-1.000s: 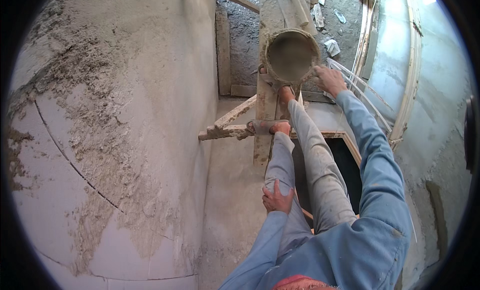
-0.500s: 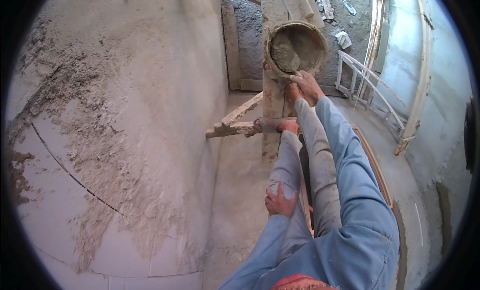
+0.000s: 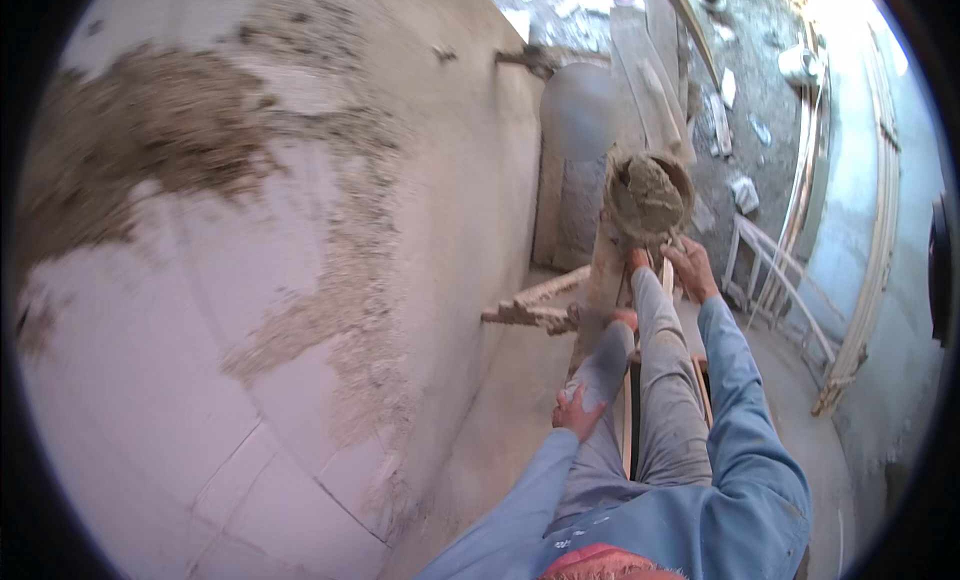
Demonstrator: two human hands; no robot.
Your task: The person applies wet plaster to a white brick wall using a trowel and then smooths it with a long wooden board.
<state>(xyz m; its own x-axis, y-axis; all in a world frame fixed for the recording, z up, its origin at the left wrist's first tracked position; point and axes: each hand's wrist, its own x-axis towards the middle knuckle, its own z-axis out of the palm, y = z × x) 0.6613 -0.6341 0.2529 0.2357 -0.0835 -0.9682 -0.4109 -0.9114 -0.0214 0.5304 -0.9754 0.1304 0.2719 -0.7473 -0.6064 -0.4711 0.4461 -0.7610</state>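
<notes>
My right hand [image 3: 690, 265] grips the handle of what looks like a trowel, with a lump of wet grey mortar [image 3: 655, 192] on it over a round, mortar-crusted bucket [image 3: 619, 214]. The bucket rests on a long wooden plank [image 3: 645, 80]. My left hand [image 3: 578, 410] lies with fingers apart on my bent left leg [image 3: 603, 370], near the knee. Both my bare feet are up on the timber staging just beyond, below the bucket.
A partly plastered wall [image 3: 420, 230] fills the left, smeared by motion. Timber braces [image 3: 530, 313] stick out near it. At the right are a white metal frame [image 3: 785, 265], long strips [image 3: 875, 230] against a pale wall and a dark floor opening between my legs. Debris lies beyond.
The view has swung, shifting the scene rightward and showing more beyond the bucket. My right hand moved from the bucket's side to below it, gripping the handle, with mortar now heaped over the bucket.
</notes>
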